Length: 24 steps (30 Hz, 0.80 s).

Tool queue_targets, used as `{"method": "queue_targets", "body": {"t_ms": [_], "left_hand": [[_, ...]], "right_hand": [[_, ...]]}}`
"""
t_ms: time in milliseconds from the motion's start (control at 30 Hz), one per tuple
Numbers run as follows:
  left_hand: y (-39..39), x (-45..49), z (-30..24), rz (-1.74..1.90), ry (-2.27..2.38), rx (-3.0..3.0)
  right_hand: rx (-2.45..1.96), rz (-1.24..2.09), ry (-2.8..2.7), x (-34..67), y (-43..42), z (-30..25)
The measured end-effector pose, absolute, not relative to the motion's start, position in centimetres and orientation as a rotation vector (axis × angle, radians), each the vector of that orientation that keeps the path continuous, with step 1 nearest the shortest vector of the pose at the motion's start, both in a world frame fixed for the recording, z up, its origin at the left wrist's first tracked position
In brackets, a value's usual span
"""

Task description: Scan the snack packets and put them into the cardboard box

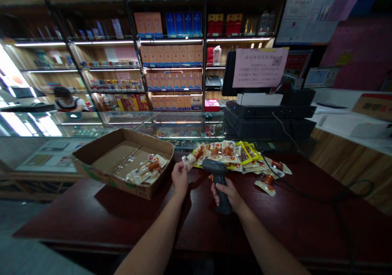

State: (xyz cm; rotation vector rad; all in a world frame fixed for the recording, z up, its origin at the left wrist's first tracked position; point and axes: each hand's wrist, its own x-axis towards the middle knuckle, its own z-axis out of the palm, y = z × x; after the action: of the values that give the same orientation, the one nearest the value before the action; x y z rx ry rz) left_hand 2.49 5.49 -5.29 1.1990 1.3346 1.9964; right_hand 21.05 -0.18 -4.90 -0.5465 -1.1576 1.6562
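My left hand (180, 178) pinches one small snack packet (192, 159) and holds it up above the dark red counter (92, 217). My right hand (228, 193) grips the handle of a grey barcode scanner (216, 173), whose head sits just right of that packet. Behind the scanner lies a heap of several similar snack packets (235, 154). To the left stands an open cardboard box (101, 162) with a few packets (147, 168) lying in its right half.
A cash register with a monitor and a pink notice (260, 99) stands behind the heap, its cable (306, 195) trailing over the counter's right side. A glass display case (92, 124) and lit shelves of boxed goods fill the back. A person (65, 100) sits far left.
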Motion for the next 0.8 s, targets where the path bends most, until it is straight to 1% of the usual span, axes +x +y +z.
{"method": "queue_targets", "body": {"t_ms": [200, 400, 533, 700, 767, 800], "left_hand": [[4.4, -0.1, -1.5, 2.107, 1.464, 1.185], [2.1, -6.9, 1.8, 2.195, 1.841, 0.975], [0.7, -10.2, 2.5, 2.03, 2.186, 0.983], [0.3, -10.8, 2.2, 1.681, 2.488, 1.338], [0.2, -10.1, 2.4, 1.672, 2.548, 1.423], [0.2, -9.5, 2.6, 1.73, 2.542, 1.469]], "right_hand": [[-0.604, 1.644, -1.178, 19.3, -0.7, -2.7], [-0.549, 1.685, -1.232, 16.3, -1.1, -0.8], [-0.505, 1.701, -1.23, 14.6, -1.2, -0.5], [-0.509, 1.712, -1.262, 13.2, -1.6, -0.4], [-0.518, 1.71, -1.274, 13.3, -1.6, -0.4], [-0.525, 1.707, -1.275, 13.4, -1.6, -0.5]]}}
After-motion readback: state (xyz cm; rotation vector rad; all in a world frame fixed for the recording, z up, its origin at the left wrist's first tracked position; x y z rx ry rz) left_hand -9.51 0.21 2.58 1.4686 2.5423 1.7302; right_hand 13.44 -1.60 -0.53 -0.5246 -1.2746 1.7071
